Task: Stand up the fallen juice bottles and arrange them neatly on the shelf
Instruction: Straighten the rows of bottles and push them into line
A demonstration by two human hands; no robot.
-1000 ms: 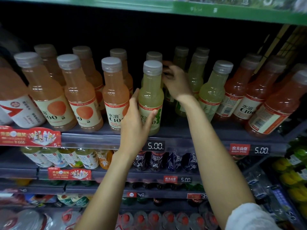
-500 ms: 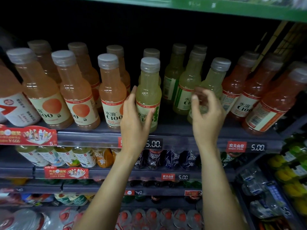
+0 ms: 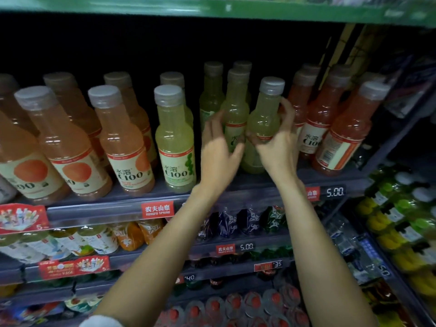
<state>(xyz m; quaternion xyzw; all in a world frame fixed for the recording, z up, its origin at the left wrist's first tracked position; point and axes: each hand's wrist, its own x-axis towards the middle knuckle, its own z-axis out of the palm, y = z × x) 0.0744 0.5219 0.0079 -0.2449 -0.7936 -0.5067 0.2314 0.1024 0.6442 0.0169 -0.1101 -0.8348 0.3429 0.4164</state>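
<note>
Two bare forearms are showing, hands uncovered, left hand (image 3: 218, 149) and right hand (image 3: 278, 147) wearing no rings or gloves that can be made out. A white sleeve (image 3: 101, 321) is peeking in at the left arm's bottom edge.

Your single head-worn camera faces forward and slightly down, close to the shelf (image 3: 113, 210). Both hands, left (image 3: 218, 147) and right (image 3: 278, 147), sit near centre frame, with lower shelves visible beneath them and the green shelf edge (image 3: 212, 10) above.
</note>
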